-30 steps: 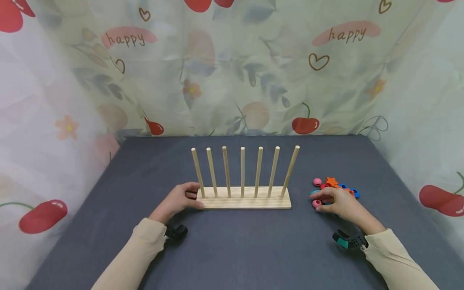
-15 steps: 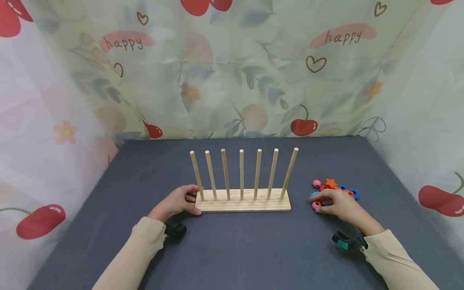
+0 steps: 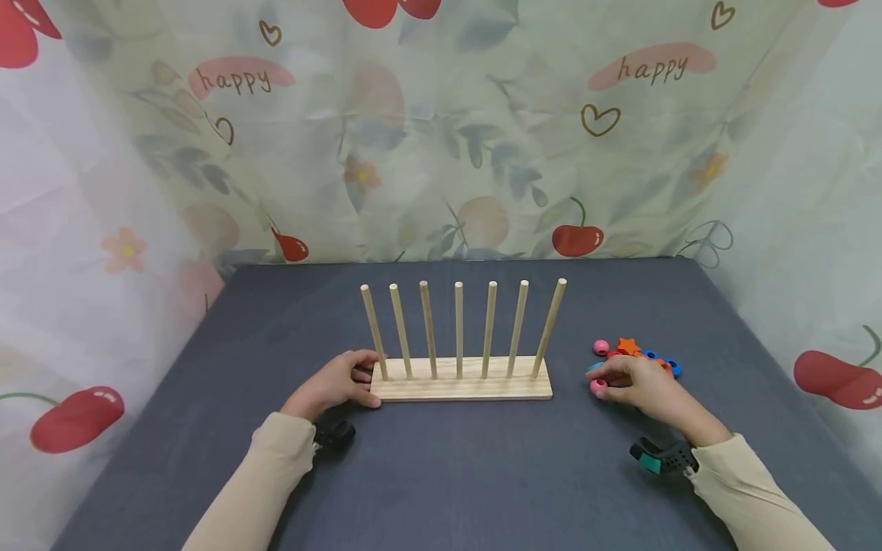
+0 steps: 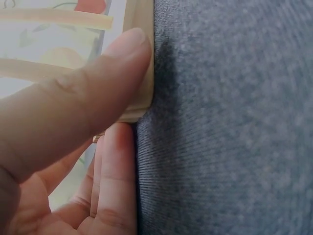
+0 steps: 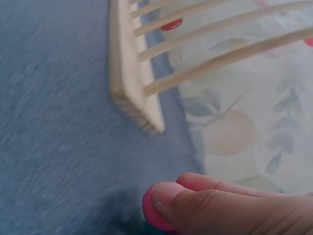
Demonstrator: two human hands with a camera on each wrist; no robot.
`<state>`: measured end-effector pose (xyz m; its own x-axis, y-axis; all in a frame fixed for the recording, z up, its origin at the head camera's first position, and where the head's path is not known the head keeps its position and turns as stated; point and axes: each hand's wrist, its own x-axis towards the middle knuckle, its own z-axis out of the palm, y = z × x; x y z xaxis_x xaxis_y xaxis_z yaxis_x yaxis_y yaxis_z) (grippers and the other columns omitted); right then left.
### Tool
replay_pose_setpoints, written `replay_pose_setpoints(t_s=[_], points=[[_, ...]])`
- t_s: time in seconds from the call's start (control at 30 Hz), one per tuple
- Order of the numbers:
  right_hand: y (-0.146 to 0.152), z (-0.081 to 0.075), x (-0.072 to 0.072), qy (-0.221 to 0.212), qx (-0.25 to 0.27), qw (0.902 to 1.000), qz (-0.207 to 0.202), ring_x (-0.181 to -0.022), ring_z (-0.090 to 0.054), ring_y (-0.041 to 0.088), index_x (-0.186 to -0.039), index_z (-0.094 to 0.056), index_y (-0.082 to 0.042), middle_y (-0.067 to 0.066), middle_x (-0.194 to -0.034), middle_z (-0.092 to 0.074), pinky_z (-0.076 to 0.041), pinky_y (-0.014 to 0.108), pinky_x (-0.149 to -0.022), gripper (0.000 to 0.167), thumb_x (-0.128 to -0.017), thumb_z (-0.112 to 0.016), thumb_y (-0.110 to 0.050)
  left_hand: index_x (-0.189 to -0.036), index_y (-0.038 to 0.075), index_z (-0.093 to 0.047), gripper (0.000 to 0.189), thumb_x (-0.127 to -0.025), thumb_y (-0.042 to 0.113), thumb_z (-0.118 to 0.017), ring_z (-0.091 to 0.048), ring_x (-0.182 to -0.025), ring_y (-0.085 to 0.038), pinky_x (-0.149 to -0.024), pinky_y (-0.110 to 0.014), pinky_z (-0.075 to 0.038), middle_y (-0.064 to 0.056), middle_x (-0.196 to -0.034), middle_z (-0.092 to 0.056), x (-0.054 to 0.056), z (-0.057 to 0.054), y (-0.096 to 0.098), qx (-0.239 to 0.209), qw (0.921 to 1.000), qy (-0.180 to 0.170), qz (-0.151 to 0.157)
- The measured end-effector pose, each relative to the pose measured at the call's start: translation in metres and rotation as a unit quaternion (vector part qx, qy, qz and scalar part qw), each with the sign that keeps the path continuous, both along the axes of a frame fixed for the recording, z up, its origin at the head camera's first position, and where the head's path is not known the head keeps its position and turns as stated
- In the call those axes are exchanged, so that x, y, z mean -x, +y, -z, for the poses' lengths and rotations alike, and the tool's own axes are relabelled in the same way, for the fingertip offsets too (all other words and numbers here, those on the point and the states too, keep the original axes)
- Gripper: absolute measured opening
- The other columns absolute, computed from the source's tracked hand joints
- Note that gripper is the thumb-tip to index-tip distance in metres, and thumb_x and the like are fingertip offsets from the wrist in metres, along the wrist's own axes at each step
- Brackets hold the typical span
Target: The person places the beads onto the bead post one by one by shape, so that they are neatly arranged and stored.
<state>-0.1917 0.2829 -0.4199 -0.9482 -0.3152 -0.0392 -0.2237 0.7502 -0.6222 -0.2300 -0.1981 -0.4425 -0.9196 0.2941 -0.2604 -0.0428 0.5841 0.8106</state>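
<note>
A pale wooden peg board (image 3: pixel 462 392) with a row of several upright pegs stands mid-table in the head view. My left hand (image 3: pixel 336 384) holds its left end, the thumb on the front edge and the fingers behind. In the left wrist view the thumb (image 4: pixel 122 54) overlaps the corner of the base. To the right of the board, my right hand (image 3: pixel 641 383) pinches a pink bead (image 3: pixel 597 387) between thumb and fingers. The right wrist view shows that bead (image 5: pixel 150 211) under the thumb tip, partly covered. All pegs stand bare.
Beside and behind my right hand lies a small pile: another pink bead (image 3: pixel 601 347), an orange star (image 3: pixel 628 347), a blue piece (image 3: pixel 674 369) and a light blue one (image 3: pixel 593 369). A patterned cloth (image 3: pixel 413 153) rises behind the dark tabletop (image 3: pixel 482 482).
The pink bead in my right fingers has shifted very slightly to the left. My left hand stays on the board, and the pile looks the same.
</note>
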Motion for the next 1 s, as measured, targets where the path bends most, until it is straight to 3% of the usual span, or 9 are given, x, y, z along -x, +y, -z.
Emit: replay_pose_setpoints(t_s=[0.17, 0.4, 0.5, 0.63, 0.7, 0.8, 1.0], points=[[-0.012, -0.026, -0.004, 0.031, 0.005, 0.9995, 0.009, -0.099, -0.068, 0.024, -0.114, -0.070, -0.007, 0.010, -0.112, -0.069, -0.054, 0.035, -0.082, 0.031, -0.086, -0.073, -0.020, -0.136, -0.001, -0.049, 0.078, -0.068, 0.001, -0.086, -0.056, -0.105, -0.027, -0.088, -0.038, -0.050, -0.019, -0.122, -0.052, 0.000, -0.002, 0.001, 0.006, 1.0000, -0.001, -0.007], [-0.032, -0.079, -0.010, 0.075, 0.016, 0.9965, 0.031, -0.098, -0.068, 0.026, -0.118, -0.069, -0.012, 0.009, -0.113, -0.068, -0.056, 0.039, -0.079, 0.032, -0.088, -0.071, -0.024, -0.137, -0.002, -0.048, 0.079, -0.068, 0.001, -0.086, -0.056, -0.105, -0.027, -0.089, -0.038, -0.050, -0.019, -0.122, -0.052, -0.001, -0.002, 0.002, 0.005, 1.0000, 0.000, -0.005], [-0.040, -0.102, -0.013, 0.113, 0.040, 0.9919, 0.042, -0.098, -0.069, 0.020, -0.118, -0.069, -0.014, 0.007, -0.113, -0.068, -0.056, 0.030, -0.079, 0.032, -0.088, -0.071, -0.025, -0.137, -0.002, -0.048, 0.079, -0.067, 0.000, -0.086, -0.056, -0.105, -0.027, -0.089, -0.038, -0.050, -0.019, -0.122, -0.051, -0.002, -0.002, 0.002, 0.003, 1.0000, -0.001, -0.004], [-0.054, -0.128, -0.017, 0.172, 0.092, 0.9794, 0.054, -0.091, -0.066, -0.003, -0.117, -0.070, -0.015, 0.002, -0.111, -0.067, -0.049, 0.011, -0.077, 0.030, -0.087, -0.072, -0.021, -0.136, -0.001, -0.049, 0.079, -0.067, 0.000, -0.086, -0.055, -0.104, -0.027, -0.088, -0.037, -0.050, -0.019, -0.122, -0.051, 0.000, 0.000, 0.002, 0.004, 1.0000, 0.000, -0.001], [-0.061, -0.140, -0.018, 0.195, 0.123, 0.9715, 0.055, -0.087, -0.064, -0.010, -0.117, -0.070, -0.014, 0.001, -0.111, -0.066, -0.047, 0.008, -0.077, 0.031, -0.087, -0.072, -0.017, -0.136, -0.001, -0.050, 0.078, -0.067, 0.000, -0.086, -0.055, -0.104, -0.027, -0.088, -0.037, -0.050, -0.019, -0.121, -0.050, 0.000, 0.000, 0.002, 0.003, 1.0000, -0.001, 0.001], [-0.072, -0.156, -0.021, 0.212, 0.166, 0.9613, 0.060, -0.086, -0.067, -0.004, -0.117, -0.070, -0.015, -0.004, -0.110, -0.066, -0.049, 0.010, -0.077, 0.031, -0.086, -0.073, -0.017, -0.135, 0.000, -0.051, 0.076, -0.067, 0.001, -0.086, -0.055, -0.103, -0.027, -0.087, -0.037, -0.050, -0.018, -0.120, -0.050, 0.001, 0.000, 0.002, 0.004, 1.0000, 0.000, 0.004], [-0.096, -0.181, -0.021, 0.225, 0.257, 0.9396, 0.030, -0.093, -0.068, 0.006, -0.120, -0.068, -0.011, -0.007, -0.109, -0.070, -0.051, 0.017, -0.082, 0.034, -0.086, -0.073, -0.015, -0.134, 0.001, -0.052, 0.075, -0.067, 0.001, -0.086, -0.055, -0.103, -0.027, -0.088, -0.038, -0.050, -0.019, -0.120, -0.050, 0.001, -0.001, 0.002, 0.003, 1.0000, 0.001, 0.007]])
